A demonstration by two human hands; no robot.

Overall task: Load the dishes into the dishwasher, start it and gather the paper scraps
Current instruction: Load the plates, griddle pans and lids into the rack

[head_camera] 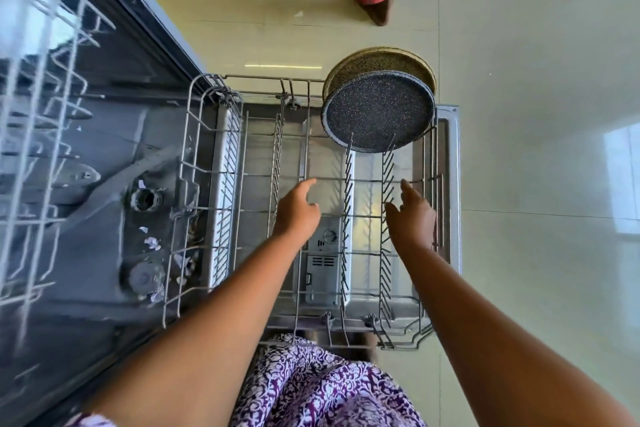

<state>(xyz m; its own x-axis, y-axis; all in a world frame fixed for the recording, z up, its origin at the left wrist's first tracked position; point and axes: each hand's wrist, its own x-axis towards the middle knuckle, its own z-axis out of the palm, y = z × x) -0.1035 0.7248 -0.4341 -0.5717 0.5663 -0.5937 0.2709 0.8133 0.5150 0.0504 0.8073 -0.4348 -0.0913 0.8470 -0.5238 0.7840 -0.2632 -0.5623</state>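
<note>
Over rack (256, 77), left hand (298, 211), right hand (410, 218) outstretched.

A grey wire dishwasher rack (263, 76) sits pulled out over the open door (448, 156). In its far right corner stand two tilted plates, a dark speckled plate (377, 111) nearer and a gold plate (377, 61) behind.

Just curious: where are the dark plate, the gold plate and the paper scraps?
dark plate (377, 114): head view, middle of its face.
gold plate (375, 63): head view, exposed upper part.
paper scraps (152, 243): head view, one white scrap.
</note>
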